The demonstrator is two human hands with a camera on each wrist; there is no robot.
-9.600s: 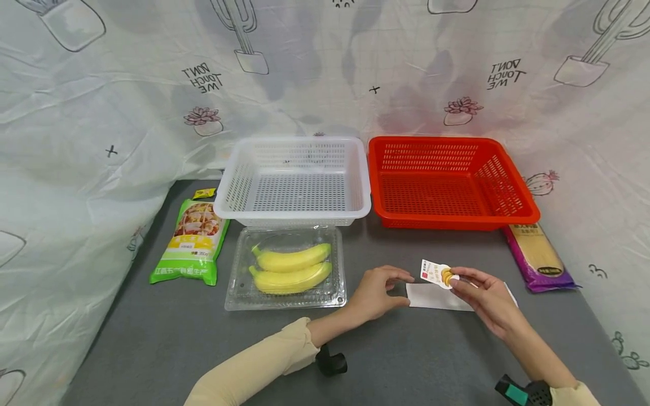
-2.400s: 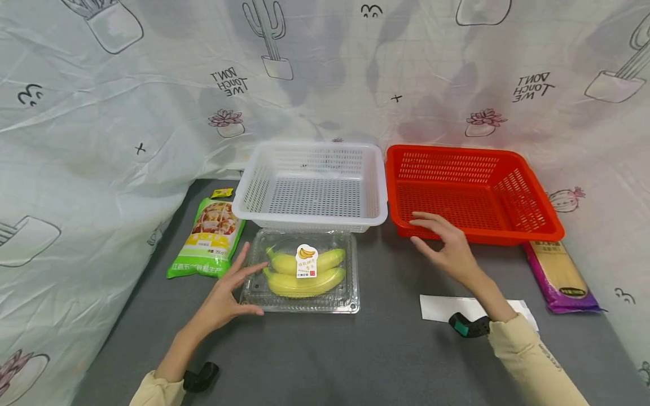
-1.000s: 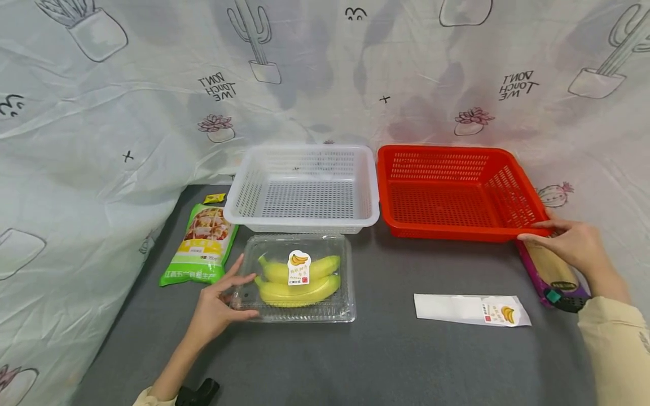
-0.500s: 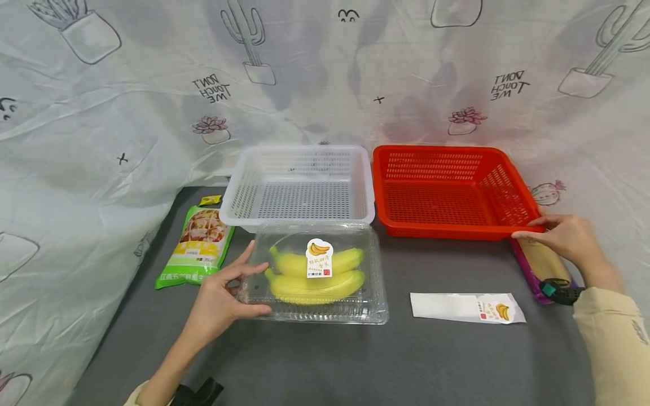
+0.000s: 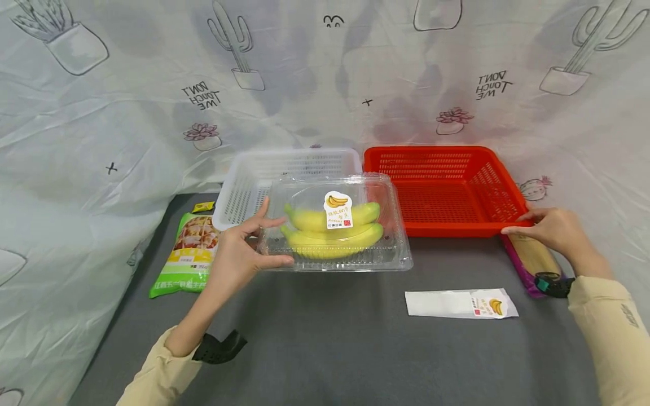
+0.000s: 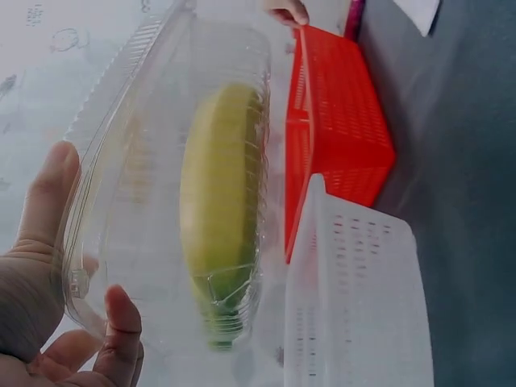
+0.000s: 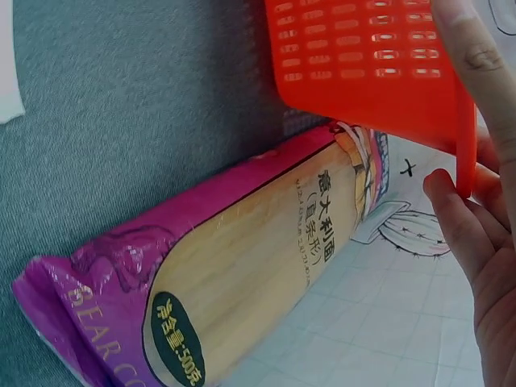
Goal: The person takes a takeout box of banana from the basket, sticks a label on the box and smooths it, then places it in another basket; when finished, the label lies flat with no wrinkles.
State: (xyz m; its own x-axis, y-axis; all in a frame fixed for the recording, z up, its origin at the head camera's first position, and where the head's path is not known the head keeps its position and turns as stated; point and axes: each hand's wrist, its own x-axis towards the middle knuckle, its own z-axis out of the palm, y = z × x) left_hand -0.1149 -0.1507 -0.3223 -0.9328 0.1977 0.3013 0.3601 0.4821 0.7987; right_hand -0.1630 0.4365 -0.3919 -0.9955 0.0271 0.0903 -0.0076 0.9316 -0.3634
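A clear plastic clamshell box (image 5: pixel 274 248) with two bananas (image 5: pixel 330 242) inside is up off the table, in front of the white basket. On its lid sits a white banana sticker (image 5: pixel 339 211). My left hand (image 5: pixel 238 254) grips the box by its left edge, thumb on one side and fingers on the other, as the left wrist view also shows. My right hand (image 5: pixel 556 231) pinches the front right corner of the red basket's rim (image 5: pixel 447 230). Under that corner lies a purple spaghetti packet (image 7: pixel 242 250).
The white basket (image 5: pixel 244 197) stands at the back, left of the red one, partly hidden by the box. A green food bag (image 5: pixel 185 254) and a small yellow packet (image 5: pixel 203 206) lie at the left. A sticker strip (image 5: pixel 442 303) lies front right.
A sticker has gone from the strip area onto the box lid. My left hand has lifted the box up and rightward. My right hand has moved to the red basket's corner.
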